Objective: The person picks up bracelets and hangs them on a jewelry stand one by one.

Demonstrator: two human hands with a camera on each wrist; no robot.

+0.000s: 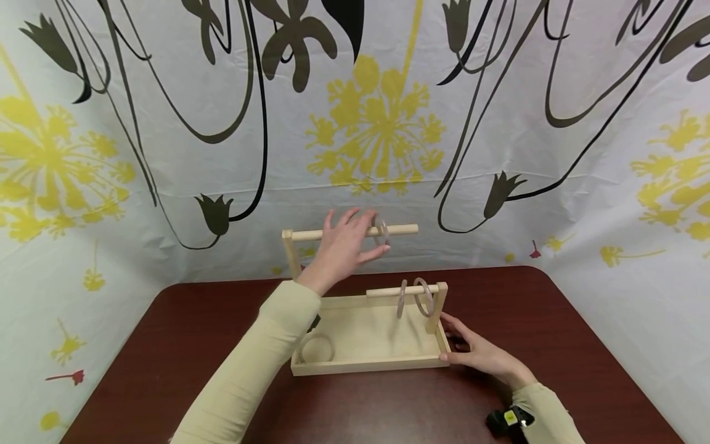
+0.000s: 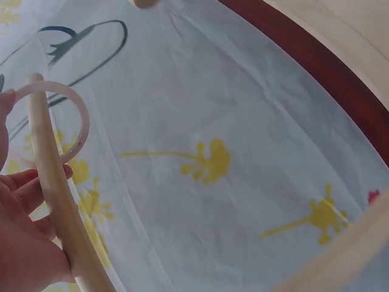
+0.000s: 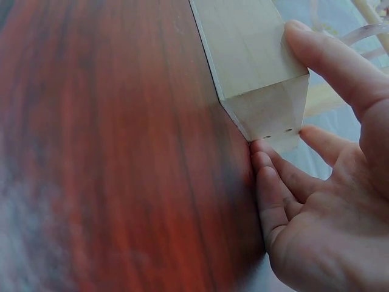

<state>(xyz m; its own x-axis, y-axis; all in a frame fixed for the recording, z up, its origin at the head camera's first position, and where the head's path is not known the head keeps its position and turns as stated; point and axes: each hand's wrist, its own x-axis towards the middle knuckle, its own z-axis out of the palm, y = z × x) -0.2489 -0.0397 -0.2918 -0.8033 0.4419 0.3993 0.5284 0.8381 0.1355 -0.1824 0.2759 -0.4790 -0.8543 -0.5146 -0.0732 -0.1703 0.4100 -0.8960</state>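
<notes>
A pale wooden stand has a tray base (image 1: 370,367), a higher rod (image 1: 402,229) on a left post and a lower rod (image 1: 388,291) on a right post. My left hand (image 1: 344,246) pinches a translucent bangle (image 1: 385,233) between thumb and fingers. That bangle (image 2: 84,115) encircles the higher rod (image 2: 51,176) near its free end in the left wrist view. With thumb at the front corner and fingers along the end wall, my right hand (image 1: 482,354) grips the tray's right end; the right wrist view shows its thumb and fingers (image 3: 328,67) on the wood.
Two bangles (image 1: 424,297) hang on the lower rod near its post. Another ring (image 1: 317,349) is in the tray's left front corner. The stand sits on a dark red-brown table (image 1: 222,345), with a flower-patterned cloth (image 1: 355,154) behind.
</notes>
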